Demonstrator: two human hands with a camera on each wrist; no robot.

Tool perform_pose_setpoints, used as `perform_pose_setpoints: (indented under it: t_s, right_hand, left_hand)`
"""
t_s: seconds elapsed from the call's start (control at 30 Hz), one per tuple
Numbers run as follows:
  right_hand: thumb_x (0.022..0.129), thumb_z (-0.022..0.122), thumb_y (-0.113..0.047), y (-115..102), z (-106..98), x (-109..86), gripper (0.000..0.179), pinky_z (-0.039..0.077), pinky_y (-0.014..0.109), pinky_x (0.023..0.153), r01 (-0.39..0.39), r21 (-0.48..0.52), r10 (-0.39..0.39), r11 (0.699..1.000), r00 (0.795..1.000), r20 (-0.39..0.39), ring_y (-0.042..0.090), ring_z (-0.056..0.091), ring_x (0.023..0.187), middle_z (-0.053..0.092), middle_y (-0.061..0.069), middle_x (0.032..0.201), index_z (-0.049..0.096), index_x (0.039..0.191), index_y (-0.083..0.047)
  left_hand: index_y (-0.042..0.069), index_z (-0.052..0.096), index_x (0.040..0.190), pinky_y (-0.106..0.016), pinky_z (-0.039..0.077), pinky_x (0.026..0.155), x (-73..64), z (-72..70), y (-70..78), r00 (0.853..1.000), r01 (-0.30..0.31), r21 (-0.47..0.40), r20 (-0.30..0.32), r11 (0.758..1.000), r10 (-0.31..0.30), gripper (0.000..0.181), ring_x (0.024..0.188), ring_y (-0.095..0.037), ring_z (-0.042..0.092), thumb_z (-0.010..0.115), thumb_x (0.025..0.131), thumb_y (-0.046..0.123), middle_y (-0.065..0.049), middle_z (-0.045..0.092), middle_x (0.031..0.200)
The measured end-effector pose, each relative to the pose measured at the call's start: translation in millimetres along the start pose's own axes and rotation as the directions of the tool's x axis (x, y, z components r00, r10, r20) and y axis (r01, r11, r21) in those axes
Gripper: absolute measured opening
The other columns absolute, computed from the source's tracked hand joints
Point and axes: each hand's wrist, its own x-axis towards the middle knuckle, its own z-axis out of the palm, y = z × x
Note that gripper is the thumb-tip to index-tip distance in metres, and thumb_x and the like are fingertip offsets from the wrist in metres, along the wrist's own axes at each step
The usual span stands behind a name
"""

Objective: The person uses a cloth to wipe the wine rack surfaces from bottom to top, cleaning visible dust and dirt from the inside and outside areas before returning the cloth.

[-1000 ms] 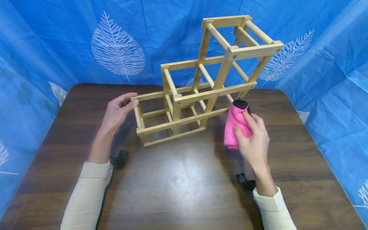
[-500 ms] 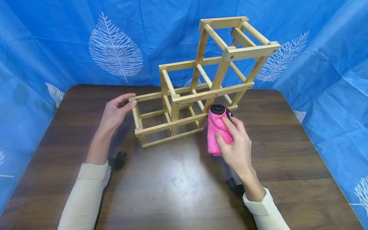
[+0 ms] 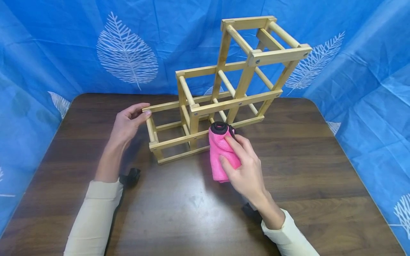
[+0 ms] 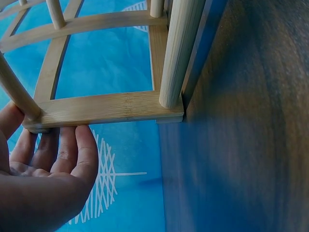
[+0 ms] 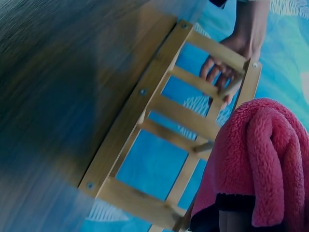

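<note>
A stepped wooden rack of pale slats and round dowels stands on the table. At its low left end my left hand grips the upper corner; in the left wrist view, thumb and fingers close around the corner by a dowel. My right hand pinches a folded pink cloth with black edging between thumb and fingers. The cloth overlaps the lower front rail near the rack's middle and hides part of it. Thick plush folds of this cloth fill the lower right of the right wrist view.
Under the rack is a dark brown wooden table with rounded far corners. Blue curtains printed with white leaves hang behind it and on both sides. Black camera mounts sit at the wrists.
My right hand has slid the pink cloth leftward along the lower front rail, from the right part of the rack to its middle. My left hand keeps its hold on the corner.
</note>
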Motion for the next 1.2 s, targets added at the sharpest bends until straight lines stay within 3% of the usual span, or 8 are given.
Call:
perform_pose_setpoints:
  t_s: [0.33, 0.73, 1.0, 1.2]
  right_hand:
    - [0.079, 0.076, -0.008, -19, 19, 1.2, 0.049, 0.056, 0.050, 0.080, 0.082, 0.011, -0.083, 0.997, 0.996, 0.038, 0.029, 0.063, 0.110, 0.059, 0.013, 0.130, 0.067, 0.127, -0.006]
    - [0.081, 0.074, -0.008, -29, 31, -3.3, 0.045, 0.058, 0.043, 0.079, 0.174, 0.035, -0.176, 0.984, 0.981, 0.079, 0.028, 0.063, 0.111, 0.057, 0.015, 0.132, 0.067, 0.125, -0.005]
    - [0.079, 0.072, -0.004, -43, 46, 0.0, 0.048, 0.059, 0.040, 0.077, 0.277, 0.044, -0.281, 0.960, 0.952, 0.121, 0.026, 0.065, 0.106, 0.056, 0.017, 0.132, 0.065, 0.126, -0.006]
    - [0.079, 0.072, -0.004, -51, 53, 2.3, 0.048, 0.059, 0.037, 0.075, 0.325, 0.027, -0.325, 0.945, 0.934, 0.147, 0.024, 0.066, 0.099, 0.056, 0.015, 0.128, 0.065, 0.126, -0.008]
  left_hand:
    - [0.013, 0.055, 0.141, -0.046, 0.037, 0.109, 0.6, 0.1, 1.1, 1.000, 0.007, 0.040, 0.009, 0.999, -0.007, 0.051, 0.128, -0.026, 0.041, 0.063, 0.097, 0.039, -0.009, 0.048, 0.146]
    - [0.011, 0.056, 0.140, -0.046, 0.036, 0.110, -1.0, -1.9, 0.3, 1.000, 0.004, 0.019, 0.007, 1.000, -0.005, 0.051, 0.129, -0.023, 0.041, 0.064, 0.097, 0.037, -0.009, 0.049, 0.144]
    - [0.014, 0.057, 0.139, -0.042, 0.041, 0.105, 0.0, -1.2, -1.4, 1.000, 0.011, 0.022, -0.012, 1.000, -0.010, 0.049, 0.115, -0.021, 0.045, 0.064, 0.097, 0.036, -0.008, 0.053, 0.134]
    - [0.011, 0.057, 0.139, -0.042, 0.041, 0.106, 0.8, 0.1, -0.9, 1.000, 0.015, 0.006, -0.008, 1.000, -0.015, 0.048, 0.117, -0.021, 0.046, 0.065, 0.096, 0.034, -0.009, 0.054, 0.134]
